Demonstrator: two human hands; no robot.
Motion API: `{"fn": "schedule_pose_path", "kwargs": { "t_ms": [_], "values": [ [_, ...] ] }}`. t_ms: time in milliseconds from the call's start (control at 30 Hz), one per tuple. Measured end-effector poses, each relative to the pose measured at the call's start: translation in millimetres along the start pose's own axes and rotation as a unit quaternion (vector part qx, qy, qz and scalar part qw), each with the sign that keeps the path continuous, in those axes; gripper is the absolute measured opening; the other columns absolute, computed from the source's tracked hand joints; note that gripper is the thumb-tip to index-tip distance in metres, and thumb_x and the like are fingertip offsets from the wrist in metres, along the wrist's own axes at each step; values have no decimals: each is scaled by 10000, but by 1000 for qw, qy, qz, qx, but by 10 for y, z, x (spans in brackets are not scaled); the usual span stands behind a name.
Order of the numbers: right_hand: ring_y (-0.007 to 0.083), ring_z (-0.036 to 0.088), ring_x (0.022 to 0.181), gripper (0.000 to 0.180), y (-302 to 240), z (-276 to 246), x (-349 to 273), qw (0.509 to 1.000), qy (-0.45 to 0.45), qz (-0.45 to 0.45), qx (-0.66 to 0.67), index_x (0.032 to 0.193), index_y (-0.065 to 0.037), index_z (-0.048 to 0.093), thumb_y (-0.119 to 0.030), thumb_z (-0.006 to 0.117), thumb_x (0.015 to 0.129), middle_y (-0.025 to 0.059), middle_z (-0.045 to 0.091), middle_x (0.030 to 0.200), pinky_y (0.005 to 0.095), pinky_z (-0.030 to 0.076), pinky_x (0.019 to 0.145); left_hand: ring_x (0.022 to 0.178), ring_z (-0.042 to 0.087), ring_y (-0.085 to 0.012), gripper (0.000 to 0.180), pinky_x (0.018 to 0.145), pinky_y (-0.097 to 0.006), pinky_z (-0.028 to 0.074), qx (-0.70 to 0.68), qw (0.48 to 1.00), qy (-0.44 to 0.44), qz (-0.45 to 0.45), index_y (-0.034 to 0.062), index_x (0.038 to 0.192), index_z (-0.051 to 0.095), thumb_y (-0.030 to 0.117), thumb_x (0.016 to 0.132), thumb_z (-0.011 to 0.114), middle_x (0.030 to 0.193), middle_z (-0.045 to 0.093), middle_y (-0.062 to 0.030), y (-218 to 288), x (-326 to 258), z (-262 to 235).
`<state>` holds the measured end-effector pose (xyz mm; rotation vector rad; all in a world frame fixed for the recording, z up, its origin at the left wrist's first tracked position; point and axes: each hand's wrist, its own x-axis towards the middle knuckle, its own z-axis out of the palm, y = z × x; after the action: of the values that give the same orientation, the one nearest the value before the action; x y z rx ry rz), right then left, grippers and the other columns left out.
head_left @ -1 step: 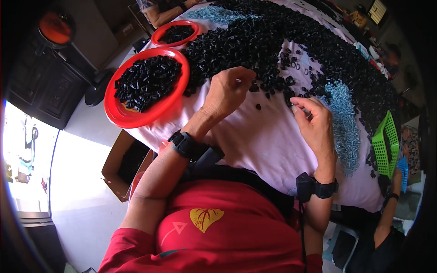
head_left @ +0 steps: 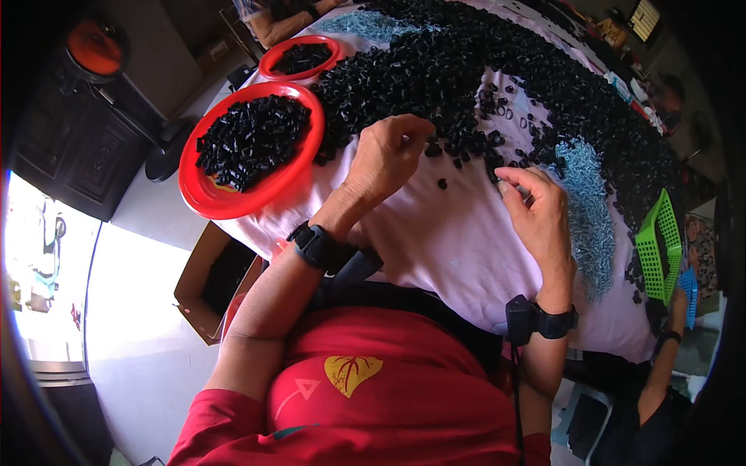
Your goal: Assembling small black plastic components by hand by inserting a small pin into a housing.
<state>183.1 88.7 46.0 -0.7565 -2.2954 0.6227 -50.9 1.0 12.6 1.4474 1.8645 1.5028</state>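
My left hand (head_left: 388,159) rests knuckles-up at the near edge of a big heap of small black plastic pieces (head_left: 466,70) on a white-covered table (head_left: 451,256). Its fingertips curl down among loose pieces and are hidden. My right hand (head_left: 536,213) hovers to the right, beside a strip of pale blue small parts (head_left: 587,206). Its fingers are bent with the thumb against the index finger, and I see nothing between them. Both wrists wear black bands.
A red bowl (head_left: 202,194) full of black pieces sits left of my left hand, and a smaller red bowl (head_left: 268,66) lies beyond it. A green basket (head_left: 659,248) stands at the right edge. An open cardboard box (head_left: 198,291) is on the floor. Other people sit at the far end and lower right.
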Motion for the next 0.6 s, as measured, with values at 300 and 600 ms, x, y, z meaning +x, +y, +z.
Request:
{"fn": "schedule_pose_path", "kwargs": {
  "t_ms": [300,600],
  "values": [
    [244,673,740,164,-9,32,-10,1000,-11,-20,-14,1034,-4,734,-40,657,893,122,697,867,326,533,665,883,677,-352,289,802,-406,548,183,968,-72,153,55,1108,730,65,827,663,1011,671,-176,-85,-46,103],
    [241,681,754,165,-26,14,-13,1000,-6,-13,-10,1038,2,729,-55,667,896,127,706,883,330,533,671,940,664,-349,246,834,-412,534,234,962,16,139,61,1089,725,76,858,642,1033,667,-169,-117,79,120]
  ]
}}
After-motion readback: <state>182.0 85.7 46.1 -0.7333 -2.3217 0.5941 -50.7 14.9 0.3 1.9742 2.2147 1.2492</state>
